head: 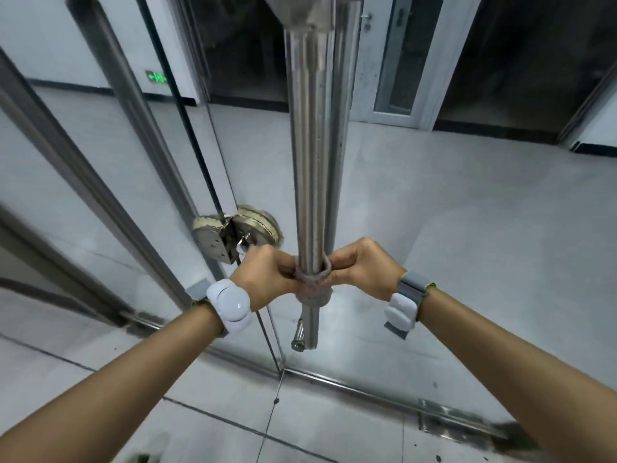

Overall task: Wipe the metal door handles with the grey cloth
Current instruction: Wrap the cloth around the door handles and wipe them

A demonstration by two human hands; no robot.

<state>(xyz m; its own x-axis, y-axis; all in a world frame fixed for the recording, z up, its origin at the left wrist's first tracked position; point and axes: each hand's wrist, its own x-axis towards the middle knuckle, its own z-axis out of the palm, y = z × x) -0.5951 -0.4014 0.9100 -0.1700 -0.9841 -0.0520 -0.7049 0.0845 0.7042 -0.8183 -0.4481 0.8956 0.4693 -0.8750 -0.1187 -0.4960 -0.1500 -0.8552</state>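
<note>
A long upright metal door handle [309,162] runs down the middle of the view on a glass door. The grey cloth [313,285] is wrapped around the handle's lower part, a little above its bottom end [309,335]. My left hand [267,272] grips the cloth from the left and my right hand [362,267] grips it from the right, fingers pinched on the cloth ring. Both wrists carry white devices. A second metal handle [133,105] shows further left through the glass.
A round metal lock fitting [233,232] sits on the glass door edge just left of my left hand. The door's floor rail [367,389] crosses below. Grey floor tiles lie all round; dark doorways and a white door stand at the back.
</note>
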